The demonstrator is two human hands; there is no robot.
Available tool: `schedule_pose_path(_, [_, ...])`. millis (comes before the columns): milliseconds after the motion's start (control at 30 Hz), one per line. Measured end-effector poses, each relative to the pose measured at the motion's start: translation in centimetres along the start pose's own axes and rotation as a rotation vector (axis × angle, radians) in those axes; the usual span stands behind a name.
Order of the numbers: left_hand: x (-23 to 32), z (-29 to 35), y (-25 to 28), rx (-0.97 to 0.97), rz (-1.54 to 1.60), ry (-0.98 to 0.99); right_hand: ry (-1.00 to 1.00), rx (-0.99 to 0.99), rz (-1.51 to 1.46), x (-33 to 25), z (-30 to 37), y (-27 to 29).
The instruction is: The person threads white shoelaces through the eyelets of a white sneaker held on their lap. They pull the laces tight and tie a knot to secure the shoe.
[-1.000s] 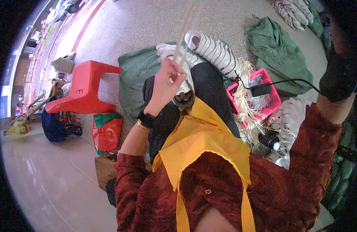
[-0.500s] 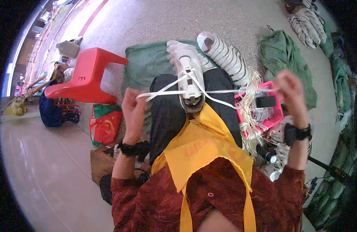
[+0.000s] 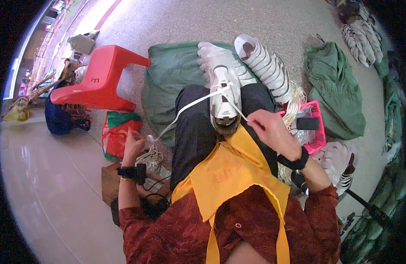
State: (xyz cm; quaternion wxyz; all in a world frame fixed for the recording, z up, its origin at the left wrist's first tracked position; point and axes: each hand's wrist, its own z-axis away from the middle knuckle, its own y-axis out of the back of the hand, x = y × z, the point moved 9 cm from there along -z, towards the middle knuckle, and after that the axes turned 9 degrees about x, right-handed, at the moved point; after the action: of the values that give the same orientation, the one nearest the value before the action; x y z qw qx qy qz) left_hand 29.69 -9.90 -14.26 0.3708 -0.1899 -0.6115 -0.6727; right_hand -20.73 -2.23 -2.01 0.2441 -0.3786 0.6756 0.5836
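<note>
A white lace-up shoe (image 3: 225, 100) lies lengthwise between my thighs, its dark heel opening toward me. White shoelace (image 3: 192, 104) comes out of its upper part on both sides. My right hand (image 3: 275, 134) is closed in a pinch on the right-hand length, just right of the shoe. The left-hand length crosses my left thigh in a slack curve and curls beside my left hand (image 3: 134, 144). That hand is low at the left, in front of a red bag (image 3: 112, 135); its fingers are smeared, so its hold on the lace is unclear.
More white shoes (image 3: 266, 72) stand nested in a row beyond my knees, near a green cloth (image 3: 165, 79). A pink basket (image 3: 316, 132) with a black box is at my right. Spare laces (image 3: 153, 159) lie by my left hand. A red chair (image 3: 99, 79) stands at left.
Both lace lengths were stretched wide apart across the shoe. My right hand has come inward to the shoe; my left hand has moved lower and farther left, and its lace has slackened.
</note>
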Motion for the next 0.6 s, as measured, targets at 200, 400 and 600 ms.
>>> schedule_pose_path(200, [18.0,2.2,-6.0,-0.065,0.122,-0.417,-0.043,-0.058,-0.093,-0.7,-1.6,0.9])
schedule_pose_path(400, [28.9,3.0,-14.9,-0.194,0.192,-0.594,-0.286,0.186,-0.207,4.7,-6.2,0.0])
schedule_pose_path(600, [32.0,2.9,-17.4,-0.216,0.159,-0.811,-0.176,0.211,-0.153,5.2,-8.2,-1.1])
